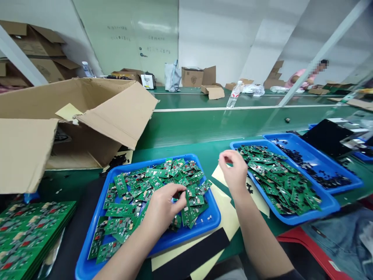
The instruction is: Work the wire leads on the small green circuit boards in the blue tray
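My left hand (166, 204) is over the near blue tray (216, 217), which is heaped with small green circuit boards (122, 210). Its thumb and index finger close on the upper end of one circuit board (185, 213). To the right, my right hand (234, 171) is raised between this tray and a second blue tray (294, 221). Thumb and fingertips are pinched together there; anything between them is too small or hidden to make out. Circuit boards with black bits among them (279, 179) fill the second tray.
An open cardboard box (116, 112) stands behind the near tray; stacked board panels (29, 233) lie at left. A third blue tray (320, 155) holds small black pieces. A black strip (192, 256) lies on yellow paper in front. Across the table is a bottle (234, 94); a person (303, 77) is far right.
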Demonstrator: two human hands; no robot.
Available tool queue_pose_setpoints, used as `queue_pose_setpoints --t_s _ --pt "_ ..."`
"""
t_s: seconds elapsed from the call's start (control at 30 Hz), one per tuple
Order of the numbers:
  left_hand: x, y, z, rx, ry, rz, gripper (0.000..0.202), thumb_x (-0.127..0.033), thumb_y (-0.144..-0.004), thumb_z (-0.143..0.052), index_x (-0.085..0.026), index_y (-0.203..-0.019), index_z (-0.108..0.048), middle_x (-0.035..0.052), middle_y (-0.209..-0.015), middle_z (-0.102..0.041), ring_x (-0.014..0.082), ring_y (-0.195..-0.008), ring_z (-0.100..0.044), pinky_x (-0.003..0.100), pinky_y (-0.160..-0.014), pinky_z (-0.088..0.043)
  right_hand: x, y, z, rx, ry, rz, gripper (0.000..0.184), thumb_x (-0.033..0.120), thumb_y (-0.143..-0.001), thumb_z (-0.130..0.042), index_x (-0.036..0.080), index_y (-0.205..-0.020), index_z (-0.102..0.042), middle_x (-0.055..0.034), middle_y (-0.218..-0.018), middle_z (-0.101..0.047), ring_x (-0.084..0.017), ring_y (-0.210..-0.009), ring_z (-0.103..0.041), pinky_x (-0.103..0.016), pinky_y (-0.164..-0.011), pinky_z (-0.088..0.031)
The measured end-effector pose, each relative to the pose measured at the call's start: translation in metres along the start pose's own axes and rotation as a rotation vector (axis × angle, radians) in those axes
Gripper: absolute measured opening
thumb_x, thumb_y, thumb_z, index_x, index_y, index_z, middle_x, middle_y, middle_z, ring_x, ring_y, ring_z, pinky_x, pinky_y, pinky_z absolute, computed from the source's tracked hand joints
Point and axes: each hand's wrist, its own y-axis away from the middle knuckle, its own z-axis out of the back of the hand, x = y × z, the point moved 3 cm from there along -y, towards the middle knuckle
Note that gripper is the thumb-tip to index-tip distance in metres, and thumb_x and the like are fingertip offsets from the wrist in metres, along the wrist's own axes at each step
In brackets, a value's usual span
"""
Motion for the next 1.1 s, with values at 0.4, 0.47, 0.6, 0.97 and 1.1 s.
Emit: queue_pose_setpoints --t_s 0.4,0.47,0.6,0.97,1.1 --pt "0.016 -0.004 0.002 -0.001 0.018 0.031 0.030 -0.044 -0.081 -0.048 -0.023 -0.079 -0.069 0.0015 -0.072 -0.072 0.0166 -0.057 -0.065 0.023 -0.055 -0.053 -0.039 0.007 0.069 0.042 -0.089 -0.531 0.027 0.040 -0.064 -0.068 0.013 -0.067 -0.068 -0.0025 -0.055 -0.060 -0.011 -0.042 -0.054 -0.024 -0.043 -0.047" --pt "0.016 -0.004 0.004 -0.013 0.018 0.037 0.033 -0.048 -0.081 -0.048 -0.023 -0.079 -0.069 0.0011 -0.072 -0.072 0.0167 -0.057 -0.064 0.022 -0.055 -0.053 -0.043 0.027 0.090 0.024 -0.051 -0.582 0.026 0.039 -0.063 -0.067 0.013 -0.067 -0.068 -0.0002 -0.049 -0.056 -0.010 -0.036 -0.048 -0.022 -0.036 -0.041" --pt "0.016 -0.007 0.003 0.014 0.020 0.044 0.031 -0.051 -0.076 -0.052 -0.023 -0.075 -0.068 -0.0004 -0.069 -0.072 0.0160 -0.055 -0.063 0.022 -0.058 -0.053 -0.049 0.070 0.103 -0.008 -0.022 -0.607 0.032 0.043 -0.067 -0.063 0.013 -0.073 -0.068 -0.0014 -0.053 -0.058 -0.012 -0.038 -0.051 -0.024 -0.038 -0.044" --pt "-0.031 -0.050 -0.036 0.168 0.165 -0.020 0.023 -0.041 -0.073 -0.057 -0.020 -0.077 -0.065 -0.0040 -0.049 -0.056 0.0131 -0.043 -0.050 0.022 -0.044 -0.042 -0.049 0.103 0.077 -0.043 0.066 -0.338 0.023 0.032 -0.081 -0.050 0.017 -0.079 -0.067 -0.0053 -0.066 -0.063 -0.016 -0.053 -0.056 -0.028 -0.051 -0.046" --pt "-0.067 -0.088 -0.085 0.253 0.290 -0.090 0.024 -0.032 -0.075 -0.054 -0.017 -0.090 -0.064 0.0001 -0.067 -0.065 0.0129 -0.052 -0.055 0.024 -0.051 -0.045 -0.041 0.103 0.076 -0.036 0.154 -0.254 0.018 0.021 -0.079 -0.049 0.018 -0.077 -0.067 -0.0043 -0.067 -0.062 -0.016 -0.055 -0.054 -0.028 -0.055 -0.043"
